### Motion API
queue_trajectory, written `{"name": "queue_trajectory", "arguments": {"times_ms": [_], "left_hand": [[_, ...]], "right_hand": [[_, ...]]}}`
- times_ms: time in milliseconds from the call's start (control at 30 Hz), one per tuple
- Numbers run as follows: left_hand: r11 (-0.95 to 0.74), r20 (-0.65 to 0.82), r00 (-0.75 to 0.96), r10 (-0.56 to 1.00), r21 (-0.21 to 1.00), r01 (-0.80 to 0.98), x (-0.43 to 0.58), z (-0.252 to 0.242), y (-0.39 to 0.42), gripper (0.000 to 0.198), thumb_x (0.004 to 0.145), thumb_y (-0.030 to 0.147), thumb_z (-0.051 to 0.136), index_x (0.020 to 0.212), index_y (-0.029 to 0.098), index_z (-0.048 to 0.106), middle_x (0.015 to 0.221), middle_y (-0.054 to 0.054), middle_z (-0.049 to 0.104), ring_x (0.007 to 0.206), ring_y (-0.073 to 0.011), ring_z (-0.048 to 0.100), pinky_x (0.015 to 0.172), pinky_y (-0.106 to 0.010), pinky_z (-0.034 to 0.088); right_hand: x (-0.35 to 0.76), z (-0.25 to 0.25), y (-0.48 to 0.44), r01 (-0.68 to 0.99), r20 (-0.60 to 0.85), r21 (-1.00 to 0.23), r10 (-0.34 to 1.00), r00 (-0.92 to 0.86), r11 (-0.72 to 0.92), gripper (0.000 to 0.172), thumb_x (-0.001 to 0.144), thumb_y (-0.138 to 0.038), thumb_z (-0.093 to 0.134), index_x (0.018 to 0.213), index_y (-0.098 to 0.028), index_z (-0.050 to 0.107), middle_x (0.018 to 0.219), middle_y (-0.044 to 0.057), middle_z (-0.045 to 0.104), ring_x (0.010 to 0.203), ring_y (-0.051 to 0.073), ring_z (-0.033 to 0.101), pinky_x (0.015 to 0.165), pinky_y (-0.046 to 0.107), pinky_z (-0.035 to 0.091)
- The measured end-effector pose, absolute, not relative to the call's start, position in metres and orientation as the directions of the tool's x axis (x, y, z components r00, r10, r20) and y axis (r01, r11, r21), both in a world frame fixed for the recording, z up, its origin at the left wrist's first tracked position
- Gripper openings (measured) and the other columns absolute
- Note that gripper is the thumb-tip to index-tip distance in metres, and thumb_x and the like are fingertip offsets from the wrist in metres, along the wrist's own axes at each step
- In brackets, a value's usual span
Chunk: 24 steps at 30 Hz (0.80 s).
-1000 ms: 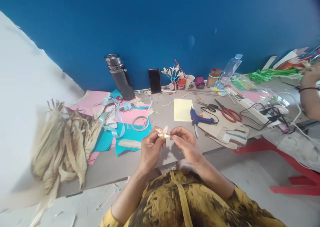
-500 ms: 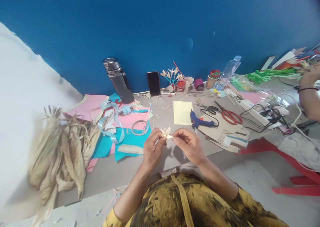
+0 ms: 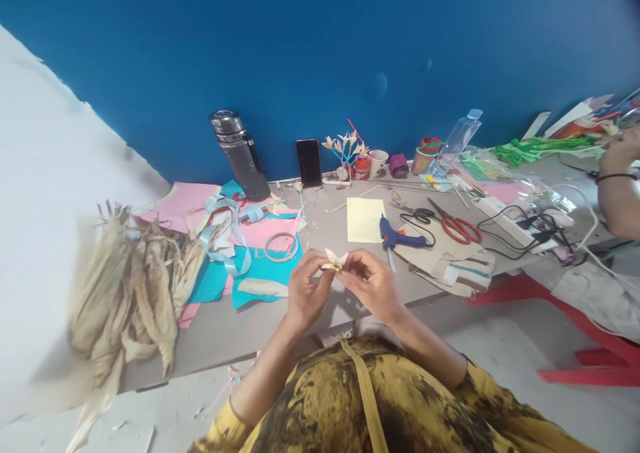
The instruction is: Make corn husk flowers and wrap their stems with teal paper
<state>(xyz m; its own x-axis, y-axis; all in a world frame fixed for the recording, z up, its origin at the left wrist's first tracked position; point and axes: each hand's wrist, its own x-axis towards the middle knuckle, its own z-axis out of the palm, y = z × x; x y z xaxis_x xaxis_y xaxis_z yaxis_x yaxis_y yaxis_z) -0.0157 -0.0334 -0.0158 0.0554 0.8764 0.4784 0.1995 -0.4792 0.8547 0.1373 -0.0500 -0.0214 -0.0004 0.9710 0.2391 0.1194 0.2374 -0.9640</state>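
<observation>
My left hand (image 3: 306,289) and my right hand (image 3: 371,282) meet over the near edge of the grey table (image 3: 225,336). Both pinch a small cream husk flower (image 3: 334,260) between their fingertips. The flower's pointed petals stick up between the two hands. A blue glue gun (image 3: 397,236) and a pale yellow paper sheet (image 3: 366,219) lie just beyond my right hand. A roll of tape (image 3: 281,246) rests on pink and teal paper beyond my left hand.
Dried corn husks (image 3: 127,290) pile up at the left. A dark flask (image 3: 239,152), a phone (image 3: 309,162), finished husk flowers (image 3: 345,145) and cups line the blue wall. Red scissors (image 3: 457,225), black scissors and cables lie right. Another person's arm (image 3: 616,186) shows at far right.
My hands have drawn closer together around the flower, and the right fingers now close on it. The flower has turned slightly between my fingers.
</observation>
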Motion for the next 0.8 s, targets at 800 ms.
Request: {"name": "queue_trajectory", "arguments": {"times_ms": [800], "left_hand": [[-0.422, 0.419, 0.048, 0.907, 0.895, 0.145, -0.015, -0.019, -0.039, 0.014, 0.086, 0.021, 0.067, 0.074, 0.024, 0.074, 0.079, -0.005, 0.068, 0.078, -0.0199, 0.059, 0.075, -0.030, 0.042]], "right_hand": [[0.145, -0.006, -0.058, 0.512, 0.666, -0.615, 0.743, -0.071, 0.600, 0.008, 0.089, -0.014, 0.059, 0.085, -0.021, 0.060, 0.076, 0.001, 0.063, 0.061, 0.014, 0.051, 0.060, 0.028, 0.044]]}}
